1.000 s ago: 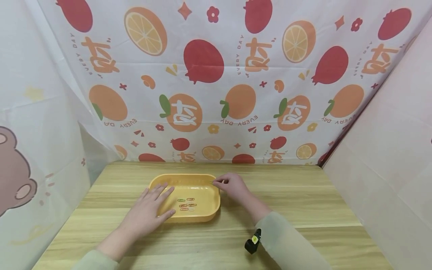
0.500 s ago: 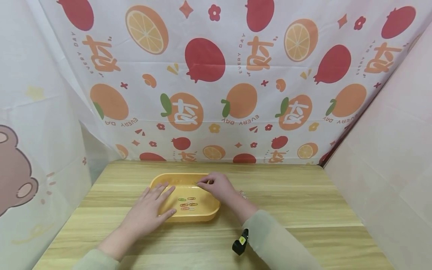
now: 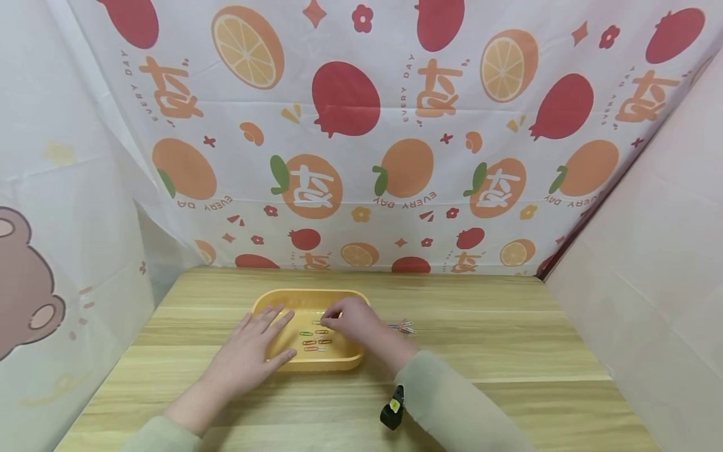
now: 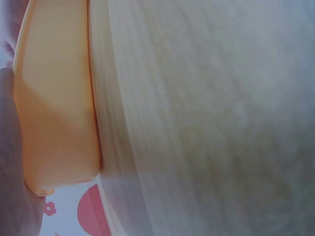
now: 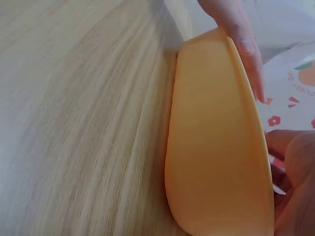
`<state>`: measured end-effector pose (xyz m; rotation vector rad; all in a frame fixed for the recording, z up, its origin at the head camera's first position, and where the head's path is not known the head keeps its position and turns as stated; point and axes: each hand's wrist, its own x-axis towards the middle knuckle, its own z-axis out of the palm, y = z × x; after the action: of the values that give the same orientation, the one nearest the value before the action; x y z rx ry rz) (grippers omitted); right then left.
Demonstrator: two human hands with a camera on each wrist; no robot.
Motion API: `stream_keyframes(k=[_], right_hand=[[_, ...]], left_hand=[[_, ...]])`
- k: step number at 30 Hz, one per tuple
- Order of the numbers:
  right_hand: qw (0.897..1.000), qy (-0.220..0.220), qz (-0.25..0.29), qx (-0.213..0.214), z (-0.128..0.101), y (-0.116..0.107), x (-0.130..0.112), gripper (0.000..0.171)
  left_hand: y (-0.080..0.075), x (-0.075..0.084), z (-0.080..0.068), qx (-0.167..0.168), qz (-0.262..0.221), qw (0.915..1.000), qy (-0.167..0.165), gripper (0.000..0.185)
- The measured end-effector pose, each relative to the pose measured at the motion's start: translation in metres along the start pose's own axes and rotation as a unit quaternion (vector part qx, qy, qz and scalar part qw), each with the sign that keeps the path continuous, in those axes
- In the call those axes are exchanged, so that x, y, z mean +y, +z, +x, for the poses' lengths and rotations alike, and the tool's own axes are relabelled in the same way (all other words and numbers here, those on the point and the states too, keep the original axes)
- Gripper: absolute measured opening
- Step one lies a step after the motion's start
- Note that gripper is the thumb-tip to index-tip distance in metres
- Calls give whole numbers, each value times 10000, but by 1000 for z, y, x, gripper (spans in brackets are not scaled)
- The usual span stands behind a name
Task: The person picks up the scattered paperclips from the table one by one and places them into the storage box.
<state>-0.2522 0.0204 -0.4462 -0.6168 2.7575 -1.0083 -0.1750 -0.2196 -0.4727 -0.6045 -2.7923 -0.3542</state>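
My right hand [image 3: 349,319] inside yellow tray [image 3: 339,361] on counter [image 3: 508,351], fingertips pinching paper clip [image 3: 317,322]. My left hand [image 3: 248,351] flat, fingers spread over tray's near-left rim. More clips [image 3: 403,327] on counter just right.

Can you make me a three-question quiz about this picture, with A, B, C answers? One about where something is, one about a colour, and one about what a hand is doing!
1. Where do the loose paper clips outside the tray lie?
A. on the table, right of the tray
B. on the left hand
C. on the patterned cloth wall

2. What colour is the tray?
A. blue
B. yellow-orange
C. black

3. How is the left hand?
A. a fist in the air
B. holding a clip
C. flat, fingers spread, resting on the tray's left rim

Answers: 1 A, they sit on the wood beside the tray. 2 B, all views show it. 3 C, the head view shows straight fingers.
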Motion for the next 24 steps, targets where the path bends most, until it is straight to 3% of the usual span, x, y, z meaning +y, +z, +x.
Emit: stream_keyframes(k=[4,12,24], right_hand=[[9996,129,-198,-168,4,9,-5,10],[9931,285,-1102,-291,12,23,-11,12],[9874,295,-1484,-459,19,36,-11,17]], left_hand=[[0,0,-1,88,-22,9999,44,74],[0,-1,0,-119,-33,9999,-39,75],[-1,0,0,-103,-35,9999,-64,75]])
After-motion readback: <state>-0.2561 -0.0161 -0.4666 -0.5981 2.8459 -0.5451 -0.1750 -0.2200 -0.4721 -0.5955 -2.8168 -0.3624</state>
